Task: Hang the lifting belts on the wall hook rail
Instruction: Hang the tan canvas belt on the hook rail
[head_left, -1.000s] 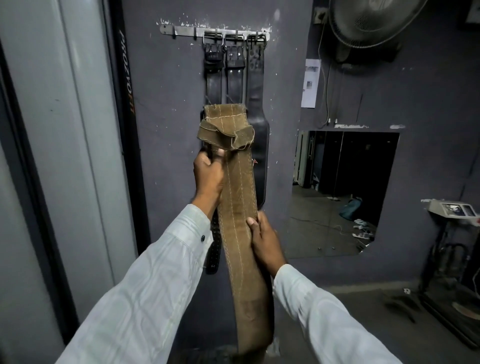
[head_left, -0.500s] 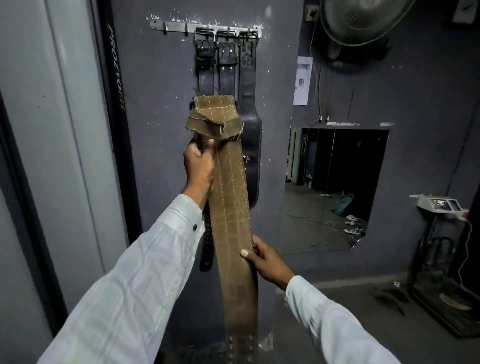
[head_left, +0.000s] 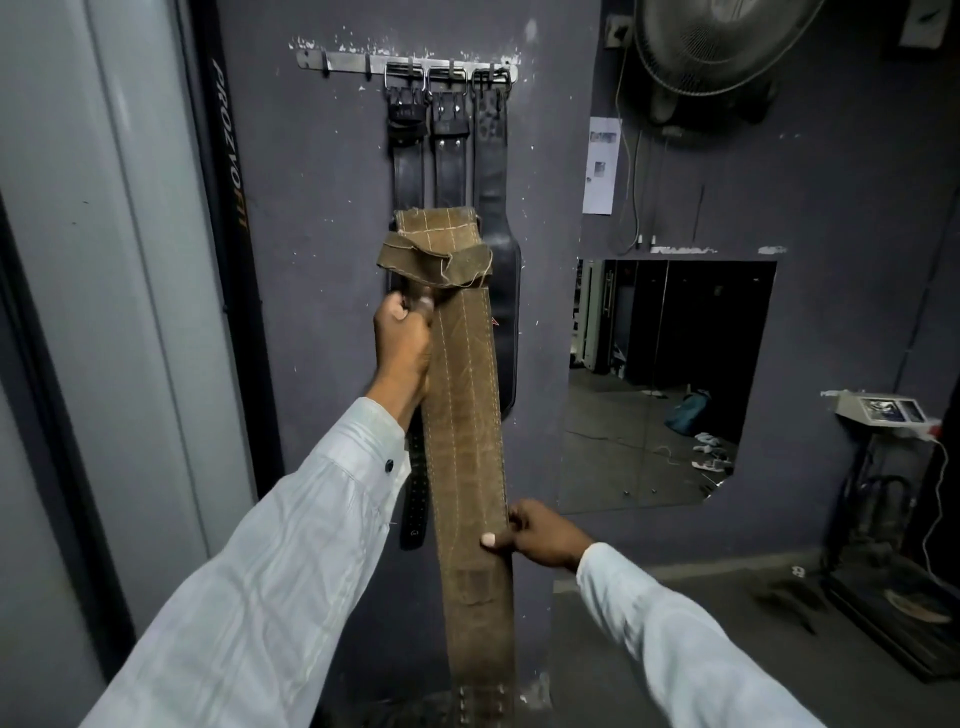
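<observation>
A tan lifting belt (head_left: 465, 415) is held upright before the wall, below the hook rail (head_left: 343, 58) where three black belts (head_left: 447, 156) already hang. Its left edge is clenched by the left hand (head_left: 402, 338) just under the frayed, folded top, and its right edge is pinched lower down by the right hand (head_left: 540, 530). The thick stitched strap is judged heavy and fairly stiff, best gripped near the top, where only the flap looks soft. Compared with a second ago, the right hand is seen lower on the strap.
</observation>
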